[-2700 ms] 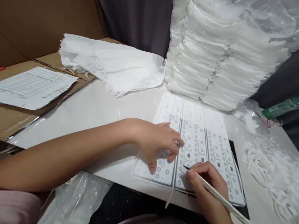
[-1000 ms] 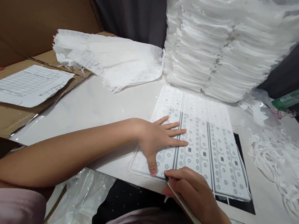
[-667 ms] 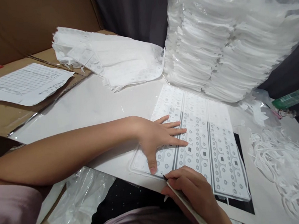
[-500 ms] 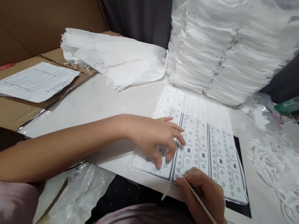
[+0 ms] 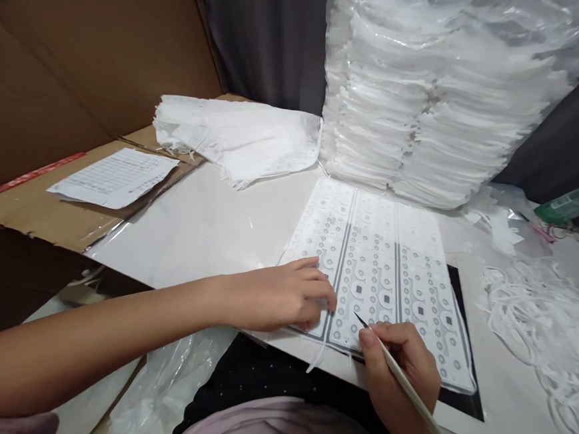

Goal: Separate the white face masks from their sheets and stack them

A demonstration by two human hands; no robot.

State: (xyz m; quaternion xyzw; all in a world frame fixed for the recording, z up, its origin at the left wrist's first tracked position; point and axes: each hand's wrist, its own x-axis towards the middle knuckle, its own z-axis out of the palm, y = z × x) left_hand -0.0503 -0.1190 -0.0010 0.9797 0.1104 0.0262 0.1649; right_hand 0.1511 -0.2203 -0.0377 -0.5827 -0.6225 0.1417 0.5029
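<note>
A white sheet [image 5: 368,270] printed with grey rings, bars and small dark squares lies on the table near its front edge. My left hand [image 5: 288,298] rests on the sheet's left part, fingers bent but apart, with no object visible in them. Its thumb is mostly hidden. Over the lower middle of the sheet, my right hand [image 5: 403,366] is closed around a long, thin, pale tool [image 5: 400,376] with a dark pointed tip, gripped like a pen. The tip is near the printed rings; whether it touches cannot be made out. A narrow white strip [image 5: 316,359] hangs from the sheet's front edge.
A tall bagged stack of white sheets [image 5: 442,115] stands behind. More white sheets [image 5: 246,137] lie at the back left, near a printed paper [image 5: 117,178] on cardboard. Tangled white strips [image 5: 545,337] and a green package [image 5: 576,199] are on the right.
My left hand has shifted a little left and its spread fingers have drawn together downward. The tool's tip now points up the sheet, its dark point showing. The camera view has shifted slightly.
</note>
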